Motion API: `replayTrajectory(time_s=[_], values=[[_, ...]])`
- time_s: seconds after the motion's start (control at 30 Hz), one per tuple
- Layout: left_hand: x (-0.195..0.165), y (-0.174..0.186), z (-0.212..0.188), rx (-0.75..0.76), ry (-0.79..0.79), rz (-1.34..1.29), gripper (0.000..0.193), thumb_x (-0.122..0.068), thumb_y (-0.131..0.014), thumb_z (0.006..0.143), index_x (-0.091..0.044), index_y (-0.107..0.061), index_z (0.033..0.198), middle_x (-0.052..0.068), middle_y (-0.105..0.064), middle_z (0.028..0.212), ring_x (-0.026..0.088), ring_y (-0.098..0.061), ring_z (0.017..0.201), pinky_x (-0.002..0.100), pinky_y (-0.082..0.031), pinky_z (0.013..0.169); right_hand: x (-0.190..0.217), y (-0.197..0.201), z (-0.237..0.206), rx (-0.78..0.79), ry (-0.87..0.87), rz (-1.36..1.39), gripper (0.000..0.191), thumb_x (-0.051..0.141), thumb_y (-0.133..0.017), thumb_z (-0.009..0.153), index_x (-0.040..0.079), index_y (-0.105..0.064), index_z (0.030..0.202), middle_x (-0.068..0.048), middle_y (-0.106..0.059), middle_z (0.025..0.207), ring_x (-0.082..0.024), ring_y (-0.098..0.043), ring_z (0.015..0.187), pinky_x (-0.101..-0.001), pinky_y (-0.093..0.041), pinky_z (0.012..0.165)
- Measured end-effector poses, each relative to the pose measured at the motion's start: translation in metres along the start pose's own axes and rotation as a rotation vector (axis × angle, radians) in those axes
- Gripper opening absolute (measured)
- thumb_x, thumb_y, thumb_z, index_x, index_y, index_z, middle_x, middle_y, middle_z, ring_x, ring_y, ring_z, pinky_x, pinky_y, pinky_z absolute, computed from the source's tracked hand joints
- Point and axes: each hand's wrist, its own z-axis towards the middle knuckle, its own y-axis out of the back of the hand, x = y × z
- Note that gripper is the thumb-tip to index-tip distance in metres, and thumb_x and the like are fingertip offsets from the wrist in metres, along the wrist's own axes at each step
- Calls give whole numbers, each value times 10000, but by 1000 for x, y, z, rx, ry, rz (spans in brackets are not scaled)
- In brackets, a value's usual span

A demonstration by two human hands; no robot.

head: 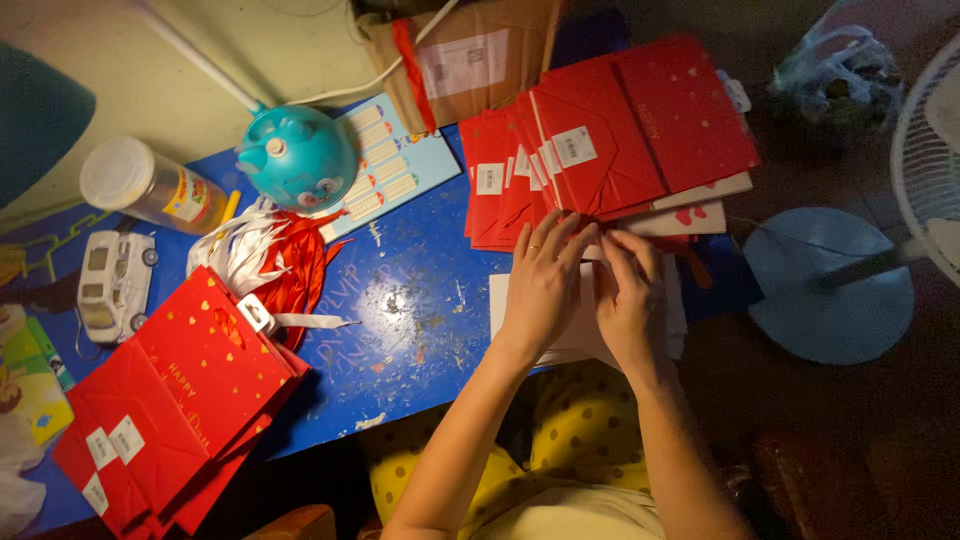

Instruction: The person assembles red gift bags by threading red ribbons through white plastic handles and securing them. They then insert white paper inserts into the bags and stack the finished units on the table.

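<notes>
Both of my hands rest side by side on a stack of white card sheets (500, 300) at the near right edge of a blue table (420, 300). My left hand (545, 280) lies flat with fingers spread, its fingertips touching the lower edge of a pile of flat red paper gift bags (610, 130). My right hand (628, 295) has its fingers curled at the same edge; what they pinch is hidden. A red ribbon end (695, 262) peeks out to the right of it.
A second pile of red gift bags (175, 410) lies at the near left. Red and white ribbons (275, 260), a teal desk lamp (297, 155), a clear jar (150, 185), a white toy van (115, 285), a sticker sheet (390, 165), a cardboard parcel (470, 55), a fan base (830, 285).
</notes>
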Motion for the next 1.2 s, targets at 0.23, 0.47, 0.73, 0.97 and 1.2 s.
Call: replayTrajectory(time_s=[0.23, 0.47, 0.73, 0.97, 1.2], values=[[6, -29, 48, -40, -17, 10, 565, -195, -724, 867, -62, -570, 1394, 173, -543, 1462, 374, -444, 1424, 538, -309, 1207, -33, 6, 23, -119, 8, -55, 494, -16, -630, 950, 3, -564, 1439, -213, -549, 1486, -395, -502, 1394, -469, -409, 1180], [15, -31, 57, -44, 46, -18, 843, -312, -805, 737, -28, -467, 1456, 219, -485, 1496, 415, -438, 1408, 528, -369, 1151, -39, -3, 44, -109, -18, -73, 464, 144, -669, 990, -33, -554, 1404, -240, -594, 1391, -434, -505, 1353, -571, -286, 1159], [11, -4, 42, -56, 99, 24, 910, -244, -854, 663, -133, -487, 1488, 168, -519, 1479, 436, -478, 1305, 489, -456, 999, 9, -5, 25, 21, 7, 219, 367, 192, -649, 1027, 25, -633, 1354, -137, -698, 1256, -284, -661, 1195, -520, -292, 1201], [12, 49, 3, -169, 116, -25, 797, -206, -862, 699, -125, -562, 1433, 134, -549, 1445, 406, -490, 1254, 487, -428, 1082, 40, 20, 23, 287, -9, 512, 385, 231, -631, 1019, 29, -625, 1347, -129, -715, 1236, -259, -666, 1220, -376, -486, 1074], [45, 107, -62, -220, 226, 25, 619, -121, -791, 830, -132, -609, 1422, 96, -627, 1406, 336, -538, 1325, 454, -429, 1152, 74, 11, 2, 449, 199, 491, 399, 206, -654, 973, 40, -638, 1336, -141, -641, 1408, -312, -563, 1358, -430, -402, 1158]])
